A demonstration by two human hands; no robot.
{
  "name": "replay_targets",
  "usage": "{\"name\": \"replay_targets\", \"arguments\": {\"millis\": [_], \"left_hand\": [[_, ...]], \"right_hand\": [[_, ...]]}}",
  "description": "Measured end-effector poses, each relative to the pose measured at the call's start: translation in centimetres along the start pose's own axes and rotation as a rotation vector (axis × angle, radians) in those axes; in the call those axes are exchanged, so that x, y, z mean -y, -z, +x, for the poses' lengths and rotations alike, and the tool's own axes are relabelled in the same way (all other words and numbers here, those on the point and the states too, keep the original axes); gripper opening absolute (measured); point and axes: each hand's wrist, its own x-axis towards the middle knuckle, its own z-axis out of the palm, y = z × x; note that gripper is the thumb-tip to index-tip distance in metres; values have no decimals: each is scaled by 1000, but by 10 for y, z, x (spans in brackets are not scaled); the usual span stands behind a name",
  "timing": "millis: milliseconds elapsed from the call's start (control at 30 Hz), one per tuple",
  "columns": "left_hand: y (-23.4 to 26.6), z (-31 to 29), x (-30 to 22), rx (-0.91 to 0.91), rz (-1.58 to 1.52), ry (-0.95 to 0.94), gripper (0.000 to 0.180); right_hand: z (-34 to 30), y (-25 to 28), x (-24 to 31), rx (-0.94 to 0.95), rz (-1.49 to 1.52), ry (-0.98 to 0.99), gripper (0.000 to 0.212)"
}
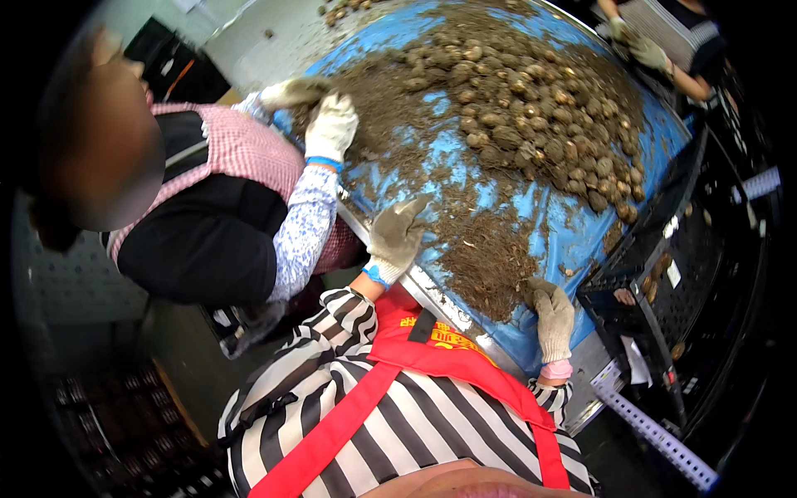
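My left hand (397, 234), in a soiled white knit glove with a blue wristband, is at the table's near metal edge. Its fingers are stretched out and apart from the thumb, with nothing in them. My right hand (551, 319), in a similar glove with a pink cuff, rests at the right side of a heap of loose brown root fibres (490, 261). Its fingers are bent loosely against the fibres, and no tuber shows in it. Beyond the fibres lies a large pile of round, hairy brown tubers, like small taro (540, 124), on a blue sheet (448, 149).
To my left a co-worker in a pink checked apron (249, 149) handles debris with gloved hands (332, 129). Another gloved person (647, 50) stands across the table. Black crates (656, 274) with a few tubers line the right side, beside a perforated metal bar (656, 432).
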Motion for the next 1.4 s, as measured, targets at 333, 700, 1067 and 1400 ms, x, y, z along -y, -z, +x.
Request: {"name": "replay_targets", "arguments": {"millis": [333,700,1067,1400], "left_hand": [[-35,-32,62,48,-405,52,76],[16,-29,12,249,553,215,89],[-3,-26,17,145,449,152,92],[-21,-42,27,-246,145,-168,67]], "right_hand": [[27,-4,24,115,-174,199,31],[80,-32,63,7,-602,392,53],[57,-14,39,-77,-267,269,48],[90,8,87,-97,-122,314,41]]}}
